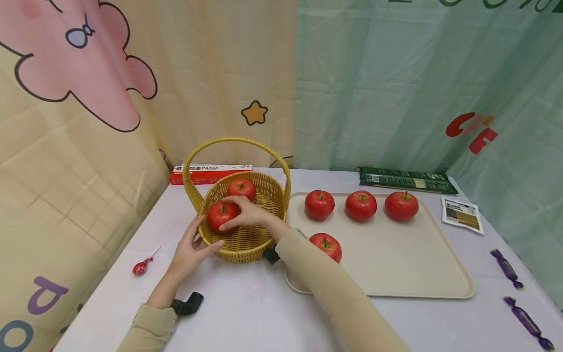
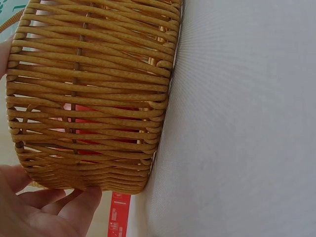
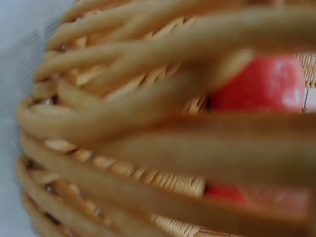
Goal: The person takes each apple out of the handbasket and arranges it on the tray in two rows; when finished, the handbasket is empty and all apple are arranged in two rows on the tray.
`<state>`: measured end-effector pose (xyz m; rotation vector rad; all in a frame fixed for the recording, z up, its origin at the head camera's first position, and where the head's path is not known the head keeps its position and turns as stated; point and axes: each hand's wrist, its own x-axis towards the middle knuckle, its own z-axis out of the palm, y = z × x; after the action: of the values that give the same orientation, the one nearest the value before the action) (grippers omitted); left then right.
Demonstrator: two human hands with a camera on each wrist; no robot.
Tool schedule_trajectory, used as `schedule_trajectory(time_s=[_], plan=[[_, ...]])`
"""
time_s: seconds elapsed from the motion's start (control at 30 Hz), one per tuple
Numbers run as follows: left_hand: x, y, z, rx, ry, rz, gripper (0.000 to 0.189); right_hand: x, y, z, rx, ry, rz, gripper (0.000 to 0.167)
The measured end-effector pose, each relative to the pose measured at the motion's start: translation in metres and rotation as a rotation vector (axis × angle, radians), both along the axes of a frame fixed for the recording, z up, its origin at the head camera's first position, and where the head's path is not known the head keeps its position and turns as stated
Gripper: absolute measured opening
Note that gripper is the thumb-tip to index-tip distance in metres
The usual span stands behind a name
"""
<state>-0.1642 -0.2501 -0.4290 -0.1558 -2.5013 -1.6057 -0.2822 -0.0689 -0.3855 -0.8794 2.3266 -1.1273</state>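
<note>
A woven wicker basket [image 1: 246,252] with a tall arched handle stands left of centre in the head view. My right hand [image 1: 248,213] reaches inside and grips a red apple [image 1: 218,215] by the basket's left wall. Behind that lies a second red apple [image 1: 242,187]. At the basket's left front, my left hand [image 1: 186,254] holds its side, thumb spread along the front rim. The left wrist view shows bent fingertips [image 2: 86,202] against the weave. Blurred wicker [image 3: 98,118] fills most of the right wrist view, with red apple showing through gaps.
Several more apples [image 1: 361,205] sit on a beige tray [image 1: 413,264] at right. Around lie a red pasta box [image 1: 211,175], a green packet [image 1: 406,179], a white sachet [image 1: 462,214], a lollipop [image 1: 141,266] and two purple-wrapped candies [image 1: 507,269]. Curtains hang behind.
</note>
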Motion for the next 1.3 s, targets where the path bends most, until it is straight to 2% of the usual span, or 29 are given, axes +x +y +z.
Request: schedule_trajectory(time_s=[0.1, 0.2, 0.3, 0.37, 0.43, 0.6, 0.8, 0.93, 1.03, 1.3], plan=[[0.000, 0.001, 0.001, 0.004, -0.007, -0.003, 0.086, 0.001, 0.000, -0.001, 0.022, 0.009, 0.035, 0.073], [0.005, 0.006, 0.013, 0.010, -0.030, -0.006, 0.086, 0.003, 0.001, -0.001, 0.043, 0.008, 0.086, 0.069], [0.005, 0.005, 0.014, 0.007, -0.037, -0.001, 0.088, 0.006, 0.002, 0.000, 0.053, -0.011, 0.137, 0.065], [0.004, 0.004, 0.011, 0.002, -0.027, 0.001, 0.088, 0.008, 0.003, 0.002, 0.054, -0.019, 0.160, 0.064], [-0.001, 0.000, 0.003, -0.007, -0.017, 0.003, 0.089, 0.011, 0.004, 0.002, 0.050, -0.020, 0.178, 0.065], [-0.002, 0.000, 0.004, -0.008, -0.015, -0.003, 0.088, 0.015, 0.012, 0.002, 0.091, 0.047, 0.216, 0.067], [0.000, 0.000, 0.003, -0.016, -0.014, -0.002, 0.089, 0.013, 0.035, 0.010, 0.186, 0.133, 0.275, 0.062], [0.002, -0.001, 0.003, -0.022, -0.015, 0.006, 0.089, 0.010, 0.058, 0.018, 0.178, 0.165, 0.252, 0.062], [0.002, -0.002, 0.002, -0.029, -0.023, 0.011, 0.090, 0.009, 0.077, 0.027, 0.115, 0.191, 0.210, 0.066], [0.000, 0.000, 0.001, -0.035, -0.034, 0.015, 0.090, 0.023, 0.140, 0.069, -0.054, 0.290, 0.115, 0.068]])
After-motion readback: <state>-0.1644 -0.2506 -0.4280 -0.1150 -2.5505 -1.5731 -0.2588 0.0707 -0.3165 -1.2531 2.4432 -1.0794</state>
